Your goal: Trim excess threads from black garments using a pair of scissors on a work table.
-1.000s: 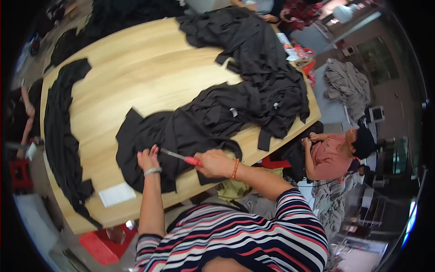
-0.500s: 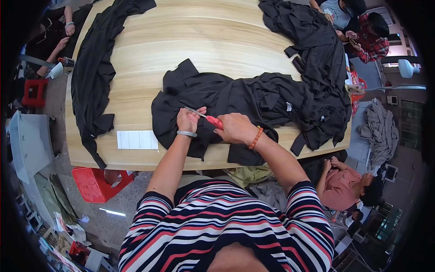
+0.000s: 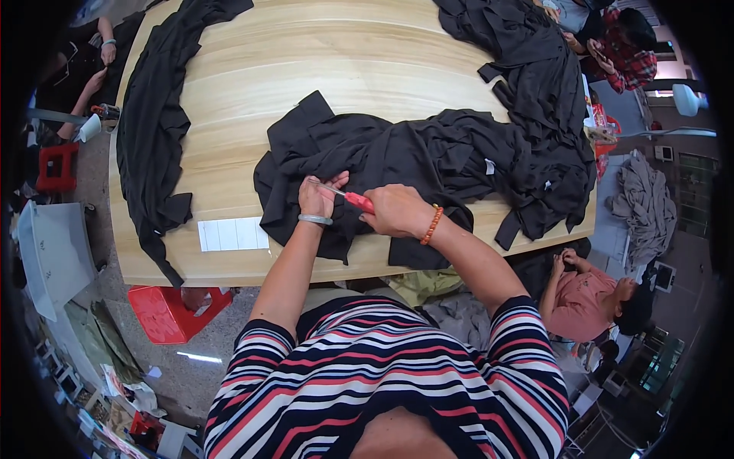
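My right hand (image 3: 399, 209) is wrapped round the red handle of a slim tool (image 3: 358, 201) with a thin metal shaft. The shaft points left, and its tip reaches the fingers of my left hand (image 3: 316, 199). That hand is turned partly palm up, thumb and forefinger pinched near the tip, the other fingers loosely curled. What the pinch holds is too small to make out. Under both hands lies a rumpled black garment (image 3: 367, 153), spread along the near side of the wooden table (image 3: 321, 69). A small white label (image 3: 490, 166) shows on the dark cloth to the right.
More black garments (image 3: 157, 122) run along the table's left side, and others (image 3: 535, 84) heap at the right. A white paper strip (image 3: 233, 235) lies left of my arm. Red stools (image 3: 172, 314) stand by the table. Co-workers sit around it, one in pink (image 3: 581, 302) close on my right.
Both hands stay in nearly the same place, the tool's tip still at my left fingers. The black garment's folds beside them have shifted slightly. The whole view has tilted a little.
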Tool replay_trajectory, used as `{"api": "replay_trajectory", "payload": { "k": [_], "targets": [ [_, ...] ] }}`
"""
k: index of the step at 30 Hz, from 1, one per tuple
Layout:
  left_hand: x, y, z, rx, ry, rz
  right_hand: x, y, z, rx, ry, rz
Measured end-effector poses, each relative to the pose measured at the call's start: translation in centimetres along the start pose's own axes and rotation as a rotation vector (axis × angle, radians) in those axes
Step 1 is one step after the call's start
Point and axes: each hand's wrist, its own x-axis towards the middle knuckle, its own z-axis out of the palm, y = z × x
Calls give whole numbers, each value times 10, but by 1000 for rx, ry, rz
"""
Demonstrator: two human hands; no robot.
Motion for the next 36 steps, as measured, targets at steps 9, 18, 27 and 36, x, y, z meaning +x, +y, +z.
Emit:
{"api": "replay_trajectory", "payload": {
  "k": [9,18,27,36],
  "targets": [
    [-54,52,39,808,148,31,-75,62,34,88,157,100],
    [-78,131,-62,1611,540,218,-101,77,73,140,171,94],
    [-156,97,55,1509,-445,241,-101,81,123,114,26,11],
    [-156,-17,15,2023,99,573,-89,49,113,244,174,-86]
  ]
}}
